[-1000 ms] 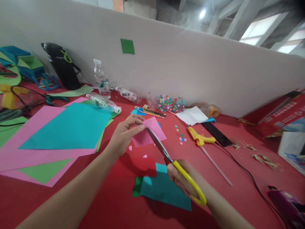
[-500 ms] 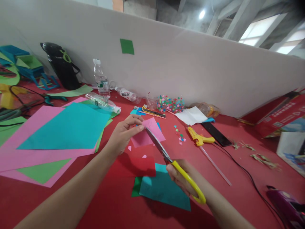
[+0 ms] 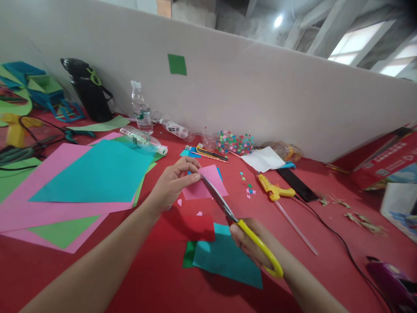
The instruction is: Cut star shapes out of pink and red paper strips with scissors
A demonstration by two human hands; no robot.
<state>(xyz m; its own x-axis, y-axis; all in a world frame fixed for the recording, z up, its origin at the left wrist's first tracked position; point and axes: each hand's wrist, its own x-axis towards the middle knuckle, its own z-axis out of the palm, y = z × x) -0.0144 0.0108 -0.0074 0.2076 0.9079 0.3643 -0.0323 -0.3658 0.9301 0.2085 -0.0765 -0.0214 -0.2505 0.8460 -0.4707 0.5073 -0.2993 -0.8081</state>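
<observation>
My left hand pinches the left edge of a small pink paper, lifted just above the red table. My right hand grips yellow-handled scissors, and the blades reach up-left into the pink paper close to my left fingertips. Small pink scraps lie on the table below the paper. A red sheet, a teal sheet and a green sheet lie under my right hand.
Large teal, pink and green sheets cover the left. Water bottles, a black jug, coloured paper stars, a white paper and a yellow glue gun with its cord lie along the wall. Red boxes stand at right.
Both hands keep their hold; the pink paper and the scissors have barely shifted. The view has drifted slightly.
</observation>
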